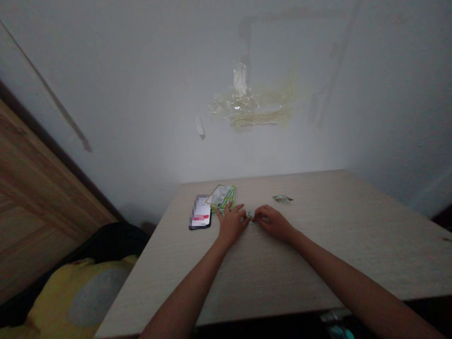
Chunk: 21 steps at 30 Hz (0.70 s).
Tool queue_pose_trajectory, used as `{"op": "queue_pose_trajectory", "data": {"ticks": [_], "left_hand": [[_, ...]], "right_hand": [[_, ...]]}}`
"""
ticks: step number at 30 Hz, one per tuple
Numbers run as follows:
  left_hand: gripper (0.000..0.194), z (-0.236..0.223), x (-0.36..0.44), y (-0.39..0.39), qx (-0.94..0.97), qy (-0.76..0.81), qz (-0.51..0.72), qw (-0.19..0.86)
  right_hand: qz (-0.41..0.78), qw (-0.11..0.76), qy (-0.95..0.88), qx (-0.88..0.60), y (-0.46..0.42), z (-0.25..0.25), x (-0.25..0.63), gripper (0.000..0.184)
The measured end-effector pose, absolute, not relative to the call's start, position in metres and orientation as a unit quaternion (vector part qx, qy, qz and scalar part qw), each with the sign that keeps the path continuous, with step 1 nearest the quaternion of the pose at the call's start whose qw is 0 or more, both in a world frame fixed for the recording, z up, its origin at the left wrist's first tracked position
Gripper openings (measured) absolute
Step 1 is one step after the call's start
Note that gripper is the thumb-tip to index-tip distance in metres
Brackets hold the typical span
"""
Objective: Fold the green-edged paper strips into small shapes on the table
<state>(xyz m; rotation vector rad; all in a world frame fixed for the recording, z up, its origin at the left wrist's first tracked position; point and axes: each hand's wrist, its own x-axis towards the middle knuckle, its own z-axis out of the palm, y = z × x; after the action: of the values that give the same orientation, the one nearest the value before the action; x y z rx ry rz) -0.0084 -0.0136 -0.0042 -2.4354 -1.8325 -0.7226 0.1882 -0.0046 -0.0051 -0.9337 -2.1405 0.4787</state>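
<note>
My left hand (231, 221) and my right hand (273, 221) rest on a pale wooden table (318, 254), fingertips meeting over a tiny green and white scrap (250, 216). Both hands pinch at it, fingers curled together; it is too small to name. Just beyond my left hand lies a stack of green and white packets (222, 196). A phone (200, 213) with a lit screen lies left of my left hand.
A small torn wrapper (283, 199) lies on the table to the right of my hands. The table stands against a white wall with tape residue (252, 106). A yellow and grey cushion (79, 296) and a wooden panel (31, 207) are at the left.
</note>
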Motion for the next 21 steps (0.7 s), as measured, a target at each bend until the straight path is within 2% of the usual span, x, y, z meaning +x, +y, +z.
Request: {"op": "queue_pose_trajectory", "data": {"ticks": [11,21], "left_hand": [[0.018,-0.0058,-0.0081,-0.0100,-0.770,-0.595,-0.229,-0.015],[0.015,-0.0049,-0.0077,-0.0129,-0.766,-0.599,-0.233,-0.017]], "right_hand": [[0.098,0.342,-0.838,-0.414,-0.0020,-0.0051,0.1843,0.016],[0.109,0.374,-0.836,-0.387,0.0004,-0.0091,0.1871,0.019]]}}
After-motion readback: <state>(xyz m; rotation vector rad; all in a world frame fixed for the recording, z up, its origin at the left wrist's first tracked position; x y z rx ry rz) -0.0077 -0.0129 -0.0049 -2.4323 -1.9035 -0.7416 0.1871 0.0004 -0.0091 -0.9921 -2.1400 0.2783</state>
